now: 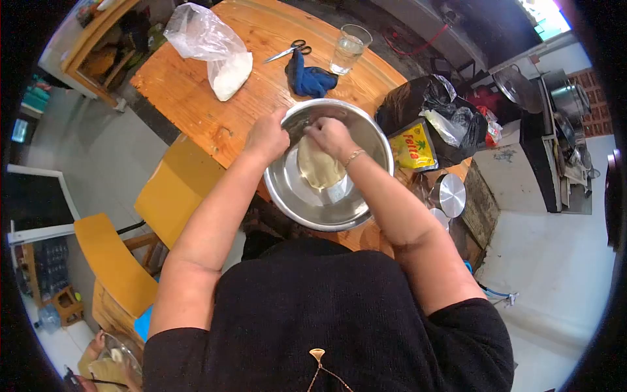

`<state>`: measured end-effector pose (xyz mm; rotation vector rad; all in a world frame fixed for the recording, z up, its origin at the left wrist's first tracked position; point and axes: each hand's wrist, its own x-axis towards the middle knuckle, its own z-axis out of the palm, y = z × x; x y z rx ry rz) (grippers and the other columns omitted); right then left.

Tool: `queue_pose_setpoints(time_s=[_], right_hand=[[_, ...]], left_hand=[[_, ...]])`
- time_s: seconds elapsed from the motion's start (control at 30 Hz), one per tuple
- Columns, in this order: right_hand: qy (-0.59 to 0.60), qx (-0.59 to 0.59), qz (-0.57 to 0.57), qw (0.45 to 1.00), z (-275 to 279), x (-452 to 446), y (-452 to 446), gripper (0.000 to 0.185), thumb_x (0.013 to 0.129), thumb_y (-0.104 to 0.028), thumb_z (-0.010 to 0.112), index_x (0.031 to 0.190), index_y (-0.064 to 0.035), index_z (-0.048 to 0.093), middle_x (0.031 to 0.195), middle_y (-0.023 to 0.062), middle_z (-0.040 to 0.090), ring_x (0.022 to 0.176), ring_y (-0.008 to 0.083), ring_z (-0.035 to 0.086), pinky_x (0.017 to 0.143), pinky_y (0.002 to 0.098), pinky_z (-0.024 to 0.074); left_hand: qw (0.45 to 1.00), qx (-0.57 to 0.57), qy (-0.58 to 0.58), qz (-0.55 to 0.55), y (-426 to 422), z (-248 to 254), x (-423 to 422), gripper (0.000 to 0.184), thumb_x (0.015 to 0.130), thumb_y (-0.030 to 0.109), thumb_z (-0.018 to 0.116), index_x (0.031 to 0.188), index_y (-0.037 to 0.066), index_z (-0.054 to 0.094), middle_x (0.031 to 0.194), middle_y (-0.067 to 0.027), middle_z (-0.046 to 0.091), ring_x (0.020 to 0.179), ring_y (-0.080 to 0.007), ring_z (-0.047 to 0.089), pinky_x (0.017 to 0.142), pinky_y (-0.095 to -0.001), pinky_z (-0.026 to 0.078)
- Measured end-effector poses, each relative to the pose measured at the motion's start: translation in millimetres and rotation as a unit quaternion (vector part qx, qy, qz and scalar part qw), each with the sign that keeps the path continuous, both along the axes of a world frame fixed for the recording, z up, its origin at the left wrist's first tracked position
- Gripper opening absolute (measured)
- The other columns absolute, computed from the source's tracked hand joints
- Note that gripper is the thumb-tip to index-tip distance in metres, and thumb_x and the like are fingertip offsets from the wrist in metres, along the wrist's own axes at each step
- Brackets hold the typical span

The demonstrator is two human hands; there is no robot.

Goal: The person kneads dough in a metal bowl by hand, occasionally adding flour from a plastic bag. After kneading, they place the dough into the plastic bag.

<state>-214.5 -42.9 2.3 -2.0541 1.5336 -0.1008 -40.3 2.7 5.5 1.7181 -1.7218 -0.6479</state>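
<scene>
A large steel bowl (287,199) stands at the front edge of the wooden table, with a pale lump of dough (320,164) inside it. My left hand (268,136) is closed around the bowl's upper left rim. Inside the bowl, my right hand (328,136) has its fingers curled at the top end of the dough, gripping it. Beyond the bowl lie a dark blue cloth (309,78) and scissors (287,51), with a glass of water (347,52) to their right. A clear plastic bag of white powder (230,73) rests at the upper left.
Right of the bowl are a yellow packet (413,147), a black plastic bag (408,104) and metal containers (450,195). Yellow chairs (176,186) stand left of the table (176,81). At the lower left, another person's hands (96,345) are near a bowl.
</scene>
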Motion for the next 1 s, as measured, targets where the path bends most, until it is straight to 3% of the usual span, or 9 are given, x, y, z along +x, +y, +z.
queue_pose_setpoints(time_s=[0.17, 0.23, 0.33, 0.37, 0.43, 0.57, 0.77, 0.9, 1.0], right_hand=[[0.047, -0.045, 0.153, 0.986, 54, 11, 44, 0.034, 0.075, -0.034, 0.065, 0.093, -0.0061, 0.065, 0.100, 0.0239, 0.058, 0.094, 0.0362, 0.060, 0.085, 0.0434, 0.0483], [0.073, -0.114, 0.216, 0.967, 73, -10, 75, 0.025, 0.077, -0.025, 0.062, 0.094, -0.0073, 0.064, 0.100, 0.0253, 0.056, 0.090, 0.0369, 0.060, 0.083, 0.0436, 0.0497], [0.123, -0.078, 0.221, 0.964, 95, -29, 104, 0.020, 0.080, -0.015, 0.056, 0.097, -0.0063, 0.063, 0.096, 0.0249, 0.058, 0.091, 0.0352, 0.061, 0.079, 0.0446, 0.0510], [0.124, -0.076, 0.220, 0.965, 87, -35, 103, 0.020, 0.080, -0.015, 0.056, 0.097, -0.0063, 0.063, 0.096, 0.0249, 0.058, 0.091, 0.0352, 0.061, 0.079, 0.0446, 0.0510], [0.162, 0.044, 0.318, 0.933, 59, -45, 102, 0.023, 0.080, -0.009, 0.051, 0.101, -0.0052, 0.061, 0.092, 0.0233, 0.060, 0.090, 0.0353, 0.061, 0.076, 0.0445, 0.0515], [0.085, 0.003, 0.349, 0.933, 30, -39, 93, 0.022, 0.079, -0.009, 0.051, 0.099, -0.0056, 0.060, 0.090, 0.0202, 0.061, 0.085, 0.0361, 0.062, 0.076, 0.0432, 0.0500], [0.024, 0.027, 0.256, 0.966, 8, -17, 67, 0.023, 0.076, -0.017, 0.061, 0.094, -0.0063, 0.053, 0.089, 0.0225, 0.057, 0.081, 0.0406, 0.059, 0.073, 0.0468, 0.0470], [0.048, 0.035, 0.149, 0.987, 3, 5, 50, 0.023, 0.083, -0.024, 0.057, 0.093, -0.0038, 0.055, 0.090, 0.0234, 0.061, 0.086, 0.0390, 0.060, 0.077, 0.0459, 0.0473], [0.049, 0.060, 0.078, 0.994, -3, 19, 36, 0.026, 0.082, -0.026, 0.057, 0.094, -0.0026, 0.057, 0.095, 0.0241, 0.062, 0.090, 0.0391, 0.060, 0.080, 0.0453, 0.0471]], left_hand=[[0.998, 0.033, -0.050, 0.035, 2, 6, -3, 0.033, 0.072, 0.004, 0.052, 0.104, 0.009, 0.060, 0.087, -0.0251, 0.063, 0.085, -0.0403, 0.061, 0.076, -0.0483, 0.047], [0.999, 0.021, -0.029, 0.028, 2, 5, -2, 0.032, 0.072, 0.003, 0.052, 0.103, 0.008, 0.060, 0.086, -0.0249, 0.063, 0.084, -0.0406, 0.061, 0.075, -0.0483, 0.047], [1.000, 0.017, -0.006, 0.020, 3, 6, -2, 0.031, 0.073, 0.003, 0.051, 0.101, 0.008, 0.060, 0.084, -0.0246, 0.063, 0.083, -0.0410, 0.061, 0.075, -0.0484, 0.047], [1.000, 0.024, -0.003, 0.020, 3, 7, -2, 0.030, 0.073, 0.003, 0.051, 0.101, 0.008, 0.059, 0.084, -0.0245, 0.063, 0.083, -0.0411, 0.061, 0.075, -0.0485, 0.047], [0.999, 0.027, -0.001, 0.019, 3, 10, -3, 0.030, 0.073, 0.003, 0.050, 0.101, 0.008, 0.060, 0.084, -0.0247, 0.063, 0.083, -0.0413, 0.061, 0.075, -0.0487, 0.047], [1.000, 0.006, -0.002, 0.018, 6, 13, -3, 0.030, 0.073, 0.002, 0.049, 0.101, 0.008, 0.059, 0.082, -0.0253, 0.063, 0.082, -0.0421, 0.060, 0.074, -0.0493, 0.047], [1.000, -0.008, 0.010, 0.019, 6, 3, -2, 0.033, 0.073, 0.001, 0.050, 0.105, 0.008, 0.056, 0.078, -0.0269, 0.061, 0.078, -0.0434, 0.060, 0.071, -0.0512, 0.047], [1.000, -0.006, 0.010, 0.020, 6, 1, -3, 0.033, 0.072, 0.002, 0.049, 0.105, 0.008, 0.056, 0.079, -0.0272, 0.061, 0.077, -0.0438, 0.059, 0.070, -0.0515, 0.047], [0.999, -0.016, 0.017, 0.023, 5, -5, -2, 0.033, 0.073, 0.003, 0.049, 0.104, 0.008, 0.057, 0.079, -0.0271, 0.061, 0.077, -0.0437, 0.059, 0.071, -0.0513, 0.047]])
